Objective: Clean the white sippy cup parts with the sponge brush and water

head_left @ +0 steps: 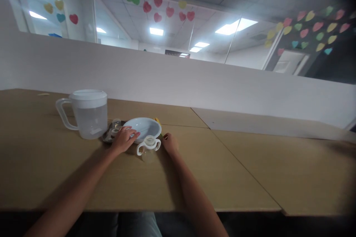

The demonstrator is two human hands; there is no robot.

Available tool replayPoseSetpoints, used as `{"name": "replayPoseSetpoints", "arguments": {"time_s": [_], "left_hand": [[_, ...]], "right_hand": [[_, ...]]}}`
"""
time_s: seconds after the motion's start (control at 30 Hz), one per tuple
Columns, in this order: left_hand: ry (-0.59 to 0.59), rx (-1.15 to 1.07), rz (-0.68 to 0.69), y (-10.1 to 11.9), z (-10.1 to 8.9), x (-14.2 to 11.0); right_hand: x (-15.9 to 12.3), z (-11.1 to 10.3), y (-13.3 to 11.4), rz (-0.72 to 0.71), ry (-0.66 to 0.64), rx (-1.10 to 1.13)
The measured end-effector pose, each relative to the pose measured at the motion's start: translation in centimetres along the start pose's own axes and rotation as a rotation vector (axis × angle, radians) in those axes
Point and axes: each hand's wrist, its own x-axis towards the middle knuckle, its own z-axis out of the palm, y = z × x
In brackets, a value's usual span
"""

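A white bowl (143, 127) sits in front of me on the table. My left hand (124, 140) lies over its left rim, fingers stretched out and touching it. To the bowl's right, my right hand (170, 143) is closed, fingertips pinching the green end of a slim item. A yellow part (157, 120), apparently of the same item, shows behind the bowl's rim; its kind is hidden. Between my hands stands a clear baby bottle (149, 150) with white side handles and no cap on its neck.
A lidded clear plastic pitcher (90, 116) stands at the left, its handle pointing left. Beside it, a dark tray (105, 137) holds small clear bottle parts (116, 124), partly behind my left hand. A white wall (178, 81) rises behind the wooden table (236, 177).
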Motion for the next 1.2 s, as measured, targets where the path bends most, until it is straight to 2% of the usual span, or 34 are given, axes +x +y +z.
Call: {"name": "replayPoseSetpoints", "arguments": {"time_s": [0.23, 0.6, 0.73, 1.0, 1.2], "left_hand": [[-0.131, 0.168, 0.074, 0.2, -0.6, 0.2], [-0.174, 0.202, 0.055, 1.2, -1.3, 0.3], [-0.124, 0.179, 0.085, 1.3, -1.4, 0.1], [0.101, 0.093, 0.135, 2.6, -2.2, 0.1], [0.186, 0.106, 0.232, 3.4, -2.8, -0.2]], "right_hand": [[-0.3, -0.2, -0.4, 0.011, -0.006, -0.037], [-0.2, -0.2, -0.4, -0.009, -0.027, -0.085], [-0.3, -0.3, -0.5, -0.014, -0.027, -0.082], [-0.3, -0.1, -0.4, -0.033, -0.021, -0.056], [-0.1, -0.5, -0.6, -0.030, 0.052, 0.023]]}}
